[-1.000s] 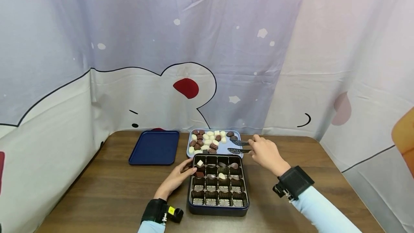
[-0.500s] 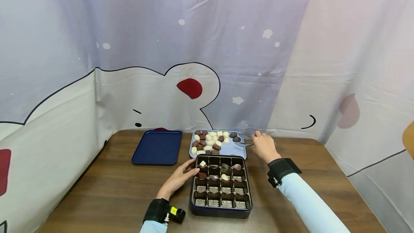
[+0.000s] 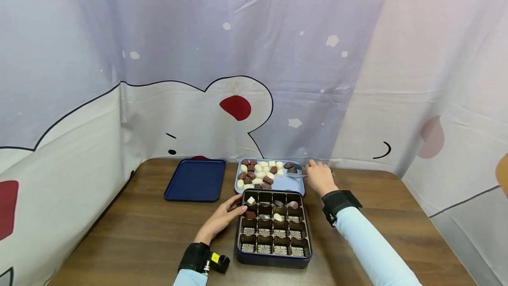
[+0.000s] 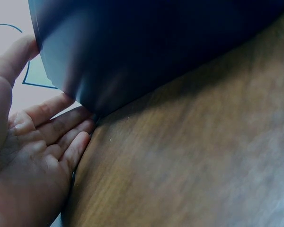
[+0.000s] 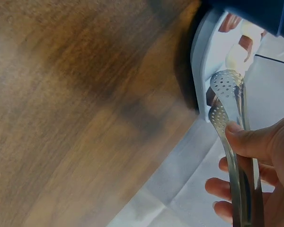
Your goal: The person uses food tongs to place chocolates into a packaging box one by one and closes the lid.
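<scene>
My right hand [image 3: 320, 176] grips a pair of metal tongs [image 5: 235, 189] with perforated tips. Those tips are over the right end of a light blue tray [image 3: 283, 184], on either side of a dark chocolate [image 3: 292, 171]. My left hand [image 3: 220, 220] rests against the left side of a dark blue box [image 3: 274, 261], thumb at the rim and fingertips at the far corner, as the left wrist view shows. The box has a black insert divided into small compartments. Several chocolates lie in its two far rows, among them a white cube [image 3: 251, 201].
Left of the light blue tray lies a flat dark blue lid or tray [image 3: 194, 181]. White chocolates [image 3: 259, 174] and brown chocolates [image 3: 251, 174] crowd the left part of the light blue tray. A patterned cloth [image 3: 190, 118] hangs behind the wooden table [image 3: 158, 242].
My right hand has moved slightly away and turned, and the tong tips have come closer together around the dark chocolate. My left hand stays at the box. The head view has shifted slightly.
</scene>
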`<state>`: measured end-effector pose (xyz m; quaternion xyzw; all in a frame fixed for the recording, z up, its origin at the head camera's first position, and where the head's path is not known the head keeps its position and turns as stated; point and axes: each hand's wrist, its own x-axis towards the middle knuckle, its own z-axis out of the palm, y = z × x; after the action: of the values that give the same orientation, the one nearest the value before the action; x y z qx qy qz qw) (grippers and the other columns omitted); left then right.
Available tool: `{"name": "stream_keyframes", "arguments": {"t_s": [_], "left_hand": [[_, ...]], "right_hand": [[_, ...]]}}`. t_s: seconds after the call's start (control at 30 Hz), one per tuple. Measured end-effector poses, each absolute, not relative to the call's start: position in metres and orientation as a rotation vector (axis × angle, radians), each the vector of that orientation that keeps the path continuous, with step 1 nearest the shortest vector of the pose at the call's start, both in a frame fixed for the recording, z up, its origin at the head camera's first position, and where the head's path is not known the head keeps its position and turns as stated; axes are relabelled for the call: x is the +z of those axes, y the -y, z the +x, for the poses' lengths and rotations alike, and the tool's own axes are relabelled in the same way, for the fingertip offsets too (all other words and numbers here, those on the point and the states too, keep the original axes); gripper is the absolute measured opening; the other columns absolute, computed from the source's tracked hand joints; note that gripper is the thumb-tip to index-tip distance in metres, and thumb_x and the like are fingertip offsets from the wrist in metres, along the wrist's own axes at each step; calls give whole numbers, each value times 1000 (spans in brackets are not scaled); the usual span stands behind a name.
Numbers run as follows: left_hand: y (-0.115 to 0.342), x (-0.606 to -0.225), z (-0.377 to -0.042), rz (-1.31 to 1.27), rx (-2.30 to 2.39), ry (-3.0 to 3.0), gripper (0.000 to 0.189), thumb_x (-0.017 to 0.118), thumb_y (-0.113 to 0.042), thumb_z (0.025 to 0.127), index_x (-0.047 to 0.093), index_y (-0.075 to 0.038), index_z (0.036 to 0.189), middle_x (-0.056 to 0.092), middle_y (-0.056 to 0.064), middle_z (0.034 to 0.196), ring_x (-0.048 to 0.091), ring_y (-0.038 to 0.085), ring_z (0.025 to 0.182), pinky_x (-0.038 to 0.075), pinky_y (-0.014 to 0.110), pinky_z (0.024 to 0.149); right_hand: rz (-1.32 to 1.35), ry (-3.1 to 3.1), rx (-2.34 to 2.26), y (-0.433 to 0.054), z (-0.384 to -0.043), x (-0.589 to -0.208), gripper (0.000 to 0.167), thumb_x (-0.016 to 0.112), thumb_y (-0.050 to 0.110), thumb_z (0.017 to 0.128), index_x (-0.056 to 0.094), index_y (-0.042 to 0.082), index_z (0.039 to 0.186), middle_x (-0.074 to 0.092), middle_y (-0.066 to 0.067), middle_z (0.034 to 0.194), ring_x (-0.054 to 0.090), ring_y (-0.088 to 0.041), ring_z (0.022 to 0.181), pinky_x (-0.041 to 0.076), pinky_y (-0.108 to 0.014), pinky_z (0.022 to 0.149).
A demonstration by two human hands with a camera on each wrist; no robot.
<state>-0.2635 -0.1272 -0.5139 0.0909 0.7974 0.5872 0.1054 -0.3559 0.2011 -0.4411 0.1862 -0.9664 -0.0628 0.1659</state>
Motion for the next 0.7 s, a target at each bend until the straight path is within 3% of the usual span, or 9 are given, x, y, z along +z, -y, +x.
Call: {"name": "stream_keyframes", "arguments": {"t_s": [0.27,0.7], "left_hand": [[127,-512,-265,249,1753,-2359,64,59,-36,93,34,-14,148,32,21,151,34,43,135,31,58,106],[126,-514,-262,261,1721,-2364,67,59,-44,92,35,-17,148,34,18,151,36,41,134,34,57,104]], "right_hand": [[515,2767,-38,-200,-343,-436,13,66,5,77,69,2,89,56,-11,83,60,-35,75,52,-45,61],[586,2682,-9,-213,-319,-424,20,74,10,73,71,8,93,53,-4,80,60,-29,68,48,-38,54]]}}
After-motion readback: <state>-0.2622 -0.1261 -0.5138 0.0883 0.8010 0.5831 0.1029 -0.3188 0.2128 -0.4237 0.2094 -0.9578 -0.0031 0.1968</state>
